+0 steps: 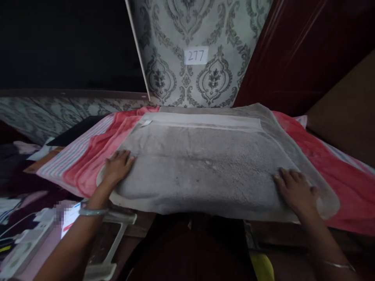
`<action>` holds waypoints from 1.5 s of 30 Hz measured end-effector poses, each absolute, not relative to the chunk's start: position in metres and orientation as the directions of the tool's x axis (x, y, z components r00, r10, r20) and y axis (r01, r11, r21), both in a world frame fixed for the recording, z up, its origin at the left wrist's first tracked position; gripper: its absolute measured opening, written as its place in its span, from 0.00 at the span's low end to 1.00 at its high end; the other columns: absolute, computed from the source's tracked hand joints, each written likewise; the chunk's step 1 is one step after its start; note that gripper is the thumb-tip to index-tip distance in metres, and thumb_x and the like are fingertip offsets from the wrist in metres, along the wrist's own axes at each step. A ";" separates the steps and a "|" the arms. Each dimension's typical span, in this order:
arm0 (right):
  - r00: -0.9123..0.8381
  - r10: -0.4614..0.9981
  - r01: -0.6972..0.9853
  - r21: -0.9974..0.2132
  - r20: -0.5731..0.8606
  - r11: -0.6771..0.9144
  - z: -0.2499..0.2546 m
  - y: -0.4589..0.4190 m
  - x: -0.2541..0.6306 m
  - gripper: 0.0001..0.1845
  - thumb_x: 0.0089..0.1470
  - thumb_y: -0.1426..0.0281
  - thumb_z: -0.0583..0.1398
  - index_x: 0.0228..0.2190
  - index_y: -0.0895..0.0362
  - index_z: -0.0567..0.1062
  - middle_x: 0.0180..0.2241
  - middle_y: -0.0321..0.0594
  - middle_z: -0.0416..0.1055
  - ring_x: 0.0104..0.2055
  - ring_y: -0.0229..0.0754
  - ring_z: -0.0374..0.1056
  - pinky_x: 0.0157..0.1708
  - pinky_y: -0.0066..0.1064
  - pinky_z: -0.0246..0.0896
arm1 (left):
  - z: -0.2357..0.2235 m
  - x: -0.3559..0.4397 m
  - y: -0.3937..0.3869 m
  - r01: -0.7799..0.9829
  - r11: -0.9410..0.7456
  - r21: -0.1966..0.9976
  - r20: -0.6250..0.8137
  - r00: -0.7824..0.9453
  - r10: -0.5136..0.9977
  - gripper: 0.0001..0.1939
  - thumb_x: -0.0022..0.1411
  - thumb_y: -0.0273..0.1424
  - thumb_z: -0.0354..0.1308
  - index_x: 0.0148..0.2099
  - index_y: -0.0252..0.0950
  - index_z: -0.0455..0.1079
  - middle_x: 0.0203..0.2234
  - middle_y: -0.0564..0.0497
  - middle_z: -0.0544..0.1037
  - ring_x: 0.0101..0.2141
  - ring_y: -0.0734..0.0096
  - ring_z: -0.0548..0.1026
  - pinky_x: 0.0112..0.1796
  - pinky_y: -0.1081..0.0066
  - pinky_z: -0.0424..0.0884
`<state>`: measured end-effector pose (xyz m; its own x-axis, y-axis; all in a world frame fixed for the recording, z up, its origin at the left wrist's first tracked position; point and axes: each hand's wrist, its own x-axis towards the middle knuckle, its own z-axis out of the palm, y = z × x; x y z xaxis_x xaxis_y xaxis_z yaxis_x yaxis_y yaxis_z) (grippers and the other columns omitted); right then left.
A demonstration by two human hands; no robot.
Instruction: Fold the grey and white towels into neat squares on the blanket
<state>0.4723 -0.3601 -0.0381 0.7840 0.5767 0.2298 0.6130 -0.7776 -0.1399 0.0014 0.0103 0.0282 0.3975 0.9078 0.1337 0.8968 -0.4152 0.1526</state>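
While the gray towel (190, 168) is laid out on the red blanket (331, 171), its left side is touched by the left hand (118, 166) and its right side by the right hand (297, 191). Both hands are laid palm down with the fingers a bit spread, and nothing is gripped. Under the blanket, a striped cloth (70, 148) can be seen.

Grey plush cloth (187, 171), folded, pale band (205, 120) near far edge; left hand (118, 166), right hand (297, 191) palm-down at opposite ends; red plush cloth (342, 183) beneath; damask wallpaper (215, 80) behind, paper label (196, 55) "277".
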 end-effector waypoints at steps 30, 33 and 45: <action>0.223 0.888 0.950 -0.293 0.402 -0.105 -0.041 -0.231 0.358 0.32 0.67 0.54 0.43 0.59 0.56 0.72 0.58 0.49 0.71 0.60 0.52 0.67 0.59 0.48 0.63 | 0.030 0.016 0.030 0.858 -0.511 0.047 0.083 0.507 0.858 0.29 0.71 0.42 0.44 0.70 0.41 0.58 0.71 0.45 0.54 0.70 0.49 0.49 0.66 0.42 0.50; 0.235 0.878 0.959 -0.247 0.417 -0.139 -0.024 -0.208 0.367 0.32 0.67 0.55 0.44 0.61 0.58 0.69 0.62 0.50 0.67 0.64 0.54 0.61 0.62 0.51 0.58 | 0.029 0.062 0.038 0.719 -0.686 0.112 0.028 0.688 0.726 0.32 0.72 0.44 0.43 0.73 0.44 0.49 0.73 0.47 0.47 0.71 0.52 0.45 0.66 0.42 0.46; 0.292 0.939 0.956 -0.093 0.185 -0.279 -0.043 -0.199 0.364 0.31 0.68 0.55 0.43 0.67 0.50 0.61 0.70 0.41 0.52 0.72 0.53 0.46 0.66 0.56 0.46 | 0.016 0.032 0.104 0.899 -0.435 0.051 -0.009 0.436 0.900 0.32 0.73 0.45 0.36 0.74 0.42 0.46 0.73 0.47 0.46 0.71 0.52 0.45 0.67 0.45 0.45</action>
